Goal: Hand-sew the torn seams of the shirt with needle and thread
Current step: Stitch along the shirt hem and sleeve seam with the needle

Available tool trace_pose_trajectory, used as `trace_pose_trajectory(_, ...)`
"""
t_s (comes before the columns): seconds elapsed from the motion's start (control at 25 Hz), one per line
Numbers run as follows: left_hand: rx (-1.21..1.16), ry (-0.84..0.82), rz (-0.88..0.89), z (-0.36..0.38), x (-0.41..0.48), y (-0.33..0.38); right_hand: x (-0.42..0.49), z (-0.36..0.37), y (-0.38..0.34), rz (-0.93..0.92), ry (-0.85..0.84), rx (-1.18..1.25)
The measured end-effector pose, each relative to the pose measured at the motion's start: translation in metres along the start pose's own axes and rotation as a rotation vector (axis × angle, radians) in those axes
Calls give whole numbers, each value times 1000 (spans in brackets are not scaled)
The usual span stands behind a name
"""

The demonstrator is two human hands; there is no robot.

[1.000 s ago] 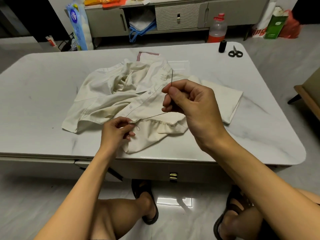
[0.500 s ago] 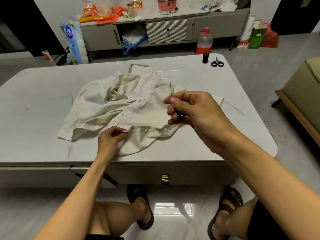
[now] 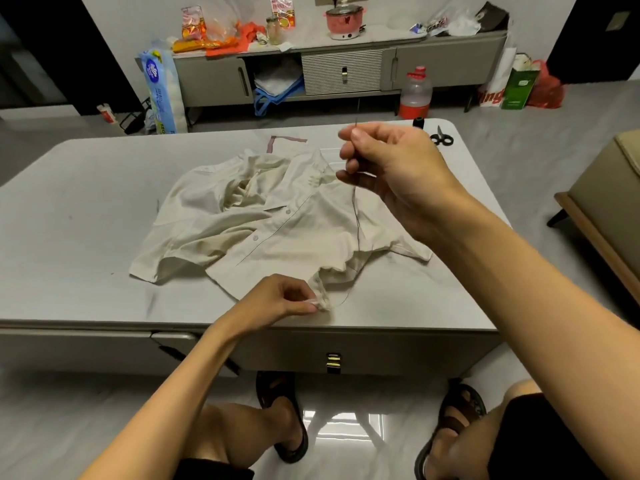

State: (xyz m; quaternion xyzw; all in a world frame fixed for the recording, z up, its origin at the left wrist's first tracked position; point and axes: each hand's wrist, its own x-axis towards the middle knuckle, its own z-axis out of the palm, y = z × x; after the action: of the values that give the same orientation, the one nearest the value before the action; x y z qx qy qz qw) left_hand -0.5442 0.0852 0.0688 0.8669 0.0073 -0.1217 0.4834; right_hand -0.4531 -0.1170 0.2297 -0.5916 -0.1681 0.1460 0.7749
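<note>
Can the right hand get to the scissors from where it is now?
Probably yes: the scissors lie just past the right hand on the table, nothing between. But its fingers pinch the needle, thread trailing to the shirt, so it isn't free to grip.

Shirt (image 3: 277,220) plain cream, no print, pale buttons, yellowish shading in the folds. Thread (image 3: 357,226) dark, near black; needle (image 3: 356,123) reads dark too. Table (image 3: 86,202) light grey, faint marble veining, few dark smudges. Scissors (image 3: 441,138) and spool (image 3: 418,123) black. Bottle (image 3: 415,95) clear, red cap, orange-red bottom. Cabinet (image 3: 214,77) grey-beige, ribbed middle drawer. Pot (image 3: 344,22) pink. Bag (image 3: 519,84) green. Sandals (image 3: 464,405) dark brown, shorts (image 3: 540,438) black. Floor (image 3: 52,410) glossy pale grey.
</note>
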Motion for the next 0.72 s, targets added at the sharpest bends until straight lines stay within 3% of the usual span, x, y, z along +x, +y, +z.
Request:
trace_pose_trajectory(0.12,51,-147,-17,9,-2,8,-1,-2,4,-3,-14,-19)
trace_pose_trajectory(0.24,-52,-21,-12,-14,4,1,-4,-18,33,115,33,-48)
trace_pose_trajectory(0.32,272,75,-2,-37,17,-21,-3,-24,55,197,66,-69)
trace_pose_trajectory(0.44,795,-62,-61,-47,45,-58,-1,-17,88,280,21,-111)
trace_pose_trajectory(0.6,932,15,-75,-27,60,-72,2,3,145,440,-212,-165)
trace_pose_trajectory(0.72,887,102,-155,-5,64,-65,0,-4,169,535,-203,-282)
